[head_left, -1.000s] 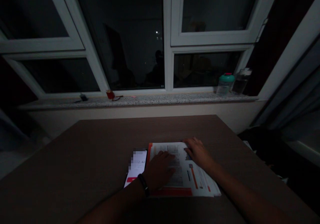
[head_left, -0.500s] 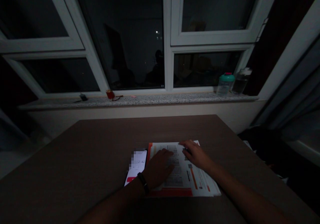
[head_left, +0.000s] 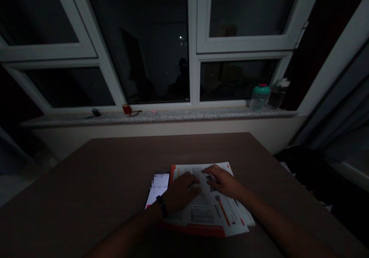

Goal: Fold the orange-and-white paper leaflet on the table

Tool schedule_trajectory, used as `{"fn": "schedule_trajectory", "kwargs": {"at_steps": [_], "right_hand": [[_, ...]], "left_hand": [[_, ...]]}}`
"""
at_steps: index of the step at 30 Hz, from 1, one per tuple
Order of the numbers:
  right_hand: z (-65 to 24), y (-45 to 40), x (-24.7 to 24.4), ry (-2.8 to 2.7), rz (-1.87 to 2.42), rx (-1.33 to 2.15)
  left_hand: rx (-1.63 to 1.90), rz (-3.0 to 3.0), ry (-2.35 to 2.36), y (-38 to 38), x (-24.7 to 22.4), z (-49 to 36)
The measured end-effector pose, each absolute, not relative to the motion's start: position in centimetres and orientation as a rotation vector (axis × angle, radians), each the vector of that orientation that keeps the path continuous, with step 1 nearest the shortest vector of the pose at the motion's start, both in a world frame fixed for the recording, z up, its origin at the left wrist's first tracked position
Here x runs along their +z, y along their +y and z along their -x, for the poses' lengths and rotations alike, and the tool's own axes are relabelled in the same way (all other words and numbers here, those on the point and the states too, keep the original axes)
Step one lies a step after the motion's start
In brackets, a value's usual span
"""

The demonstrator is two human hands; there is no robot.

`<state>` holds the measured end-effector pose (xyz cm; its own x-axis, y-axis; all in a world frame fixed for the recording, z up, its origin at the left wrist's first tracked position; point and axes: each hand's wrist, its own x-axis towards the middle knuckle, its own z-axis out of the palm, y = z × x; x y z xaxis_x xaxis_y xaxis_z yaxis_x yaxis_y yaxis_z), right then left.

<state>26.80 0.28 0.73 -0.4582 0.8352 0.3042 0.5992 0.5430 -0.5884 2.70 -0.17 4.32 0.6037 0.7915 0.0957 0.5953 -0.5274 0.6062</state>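
Observation:
Printed sheets with orange and red borders lie stacked on the dark wooden table. The top sheet sits askew, so part of a sheet beneath shows at the lower right. My left hand, with a dark band at its wrist, rests on the left part of the top sheet, thumb apart from the bent fingers. On the upper right part of the paper lies my right hand, its fingers spread and slightly bent. Beside my left wrist is a phone with a lit timer screen, partly hidden by that hand.
Behind the table runs a speckled stone windowsill. On it stand a teal-lidded bottle, another clear bottle and a small red object. Dark windows rise above, and a grey curtain hangs at the right.
The top sheet has slid and turned a little towards me, off the one below. My right hand has moved slightly left and down. The phone's timer has advanced by a second.

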Motion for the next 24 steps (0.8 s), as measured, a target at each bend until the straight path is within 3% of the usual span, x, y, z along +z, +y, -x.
{"fn": "schedule_trajectory", "kwargs": {"at_steps": [24], "right_hand": [[-27.7, 1.6, -0.6, -2.122, 1.344, 0.351]], "left_hand": [[0.353, -2.356, 1.247, -0.9, 4.7, -3.0]]}}
